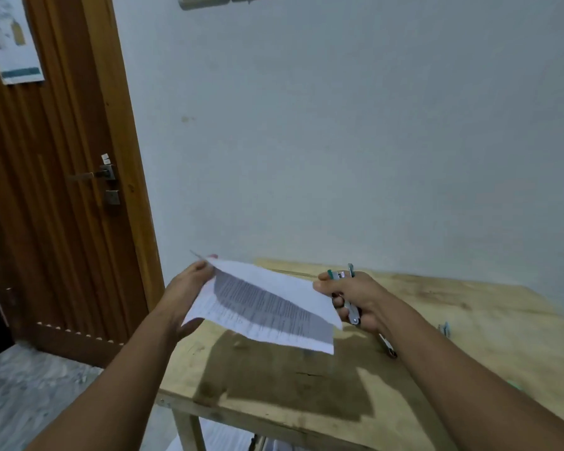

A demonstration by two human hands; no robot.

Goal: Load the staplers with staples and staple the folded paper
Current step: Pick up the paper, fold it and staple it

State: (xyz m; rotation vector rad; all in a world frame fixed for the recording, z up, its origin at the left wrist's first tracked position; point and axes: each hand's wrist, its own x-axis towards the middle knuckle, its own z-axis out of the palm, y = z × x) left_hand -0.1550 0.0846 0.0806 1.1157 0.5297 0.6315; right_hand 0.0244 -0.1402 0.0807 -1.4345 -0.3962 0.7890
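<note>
White printed sheets make up the folded paper [267,301], which is held in the air above the near-left part of a bare wooden table [469,320], fold uppermost and the open edges hanging down towards the person, with its shadow falling on the boards below. The left hand [189,284] pinches the paper's far-left corner between thumb and fingers. The right hand [358,297] is curled round a green and silver stapler [352,312], its thumb lying against the paper's right corner, so the tool and the sheet meet at that end. Whether the corner sits between the stapler's arms cannot be told, because the hand covers the spot. A second stapler [388,346] lies on the table just beside the right forearm and partly hidden by it, and a small greenish object [445,328] rests further right, too small to identify. A brown wooden door [46,190] stands at the left. As for progress, the paper is already folded and one stapler is in hand and brought to it, which suggests the work has reached the stapling stage for this tool. No staple can be made out in the sheet, and nothing shows whether either stapler holds staples. The one lying on the table appears to be waiting its turn, so a good share of the job probably remains.
</note>
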